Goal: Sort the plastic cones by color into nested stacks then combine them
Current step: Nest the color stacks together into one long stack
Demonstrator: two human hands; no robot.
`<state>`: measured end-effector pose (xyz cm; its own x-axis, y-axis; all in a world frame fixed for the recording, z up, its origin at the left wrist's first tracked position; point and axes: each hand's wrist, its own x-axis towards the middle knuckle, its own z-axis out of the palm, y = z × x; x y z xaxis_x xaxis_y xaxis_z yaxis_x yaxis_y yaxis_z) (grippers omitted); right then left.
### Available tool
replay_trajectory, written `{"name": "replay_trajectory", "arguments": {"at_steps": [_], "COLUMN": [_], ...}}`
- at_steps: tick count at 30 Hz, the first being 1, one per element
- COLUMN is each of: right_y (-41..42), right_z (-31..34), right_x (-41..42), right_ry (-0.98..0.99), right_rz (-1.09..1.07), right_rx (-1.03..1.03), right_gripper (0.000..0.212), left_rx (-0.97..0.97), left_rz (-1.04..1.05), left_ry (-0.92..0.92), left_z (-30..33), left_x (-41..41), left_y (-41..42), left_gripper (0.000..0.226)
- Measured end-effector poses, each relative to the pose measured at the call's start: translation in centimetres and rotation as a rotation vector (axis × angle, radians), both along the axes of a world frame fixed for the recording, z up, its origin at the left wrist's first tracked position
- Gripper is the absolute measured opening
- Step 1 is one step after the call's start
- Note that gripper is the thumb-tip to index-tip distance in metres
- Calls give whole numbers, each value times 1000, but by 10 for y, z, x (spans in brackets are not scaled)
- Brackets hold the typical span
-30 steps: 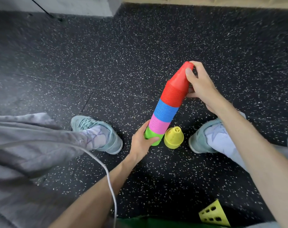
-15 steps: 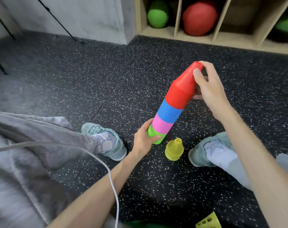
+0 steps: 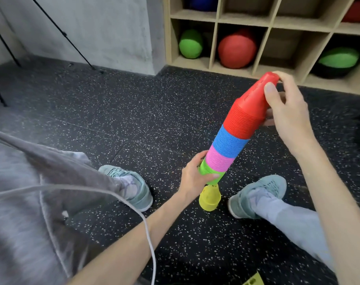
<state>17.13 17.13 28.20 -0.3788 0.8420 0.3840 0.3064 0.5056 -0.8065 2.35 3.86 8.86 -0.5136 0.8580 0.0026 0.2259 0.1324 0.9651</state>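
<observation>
A long nested stack of cones (image 3: 232, 138) leans up to the right, with bands of green, pink, blue and red from bottom to top. My left hand (image 3: 192, 176) grips the green bottom end. My right hand (image 3: 285, 108) holds the red top end, thumb on the front and fingers behind. A small yellow cone stack (image 3: 209, 198) stands on the floor directly below the green end, its tip hidden behind it.
I sit on a black speckled rubber floor (image 3: 133, 120) with a teal shoe (image 3: 131, 186) left and another (image 3: 257, 194) right of the cones. A wooden cubby shelf (image 3: 265, 33) with balls stands behind. Another yellow cone (image 3: 254, 280) lies at the bottom edge.
The stack has been lifted and its green end shifted over the yellow cones, which earlier stood to its right. My view has tilted upward, showing the shelf.
</observation>
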Motion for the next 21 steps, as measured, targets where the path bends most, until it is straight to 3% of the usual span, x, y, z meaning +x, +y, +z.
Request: {"name": "replay_trajectory", "arguments": {"at_steps": [13, 21], "right_y": [18, 25], "right_z": [-56, -66], "right_x": [2, 4], "right_ry": [-135, -108], "right_rz": [-1, -10], "right_rx": [-125, -251], "right_gripper": [30, 31], "left_rx": [-174, -232], "left_rz": [-68, -116], "left_ry": [42, 55], "left_z": [-44, -56], "left_x": [22, 12], "left_y": [-8, -5], "left_gripper": [76, 76]}}
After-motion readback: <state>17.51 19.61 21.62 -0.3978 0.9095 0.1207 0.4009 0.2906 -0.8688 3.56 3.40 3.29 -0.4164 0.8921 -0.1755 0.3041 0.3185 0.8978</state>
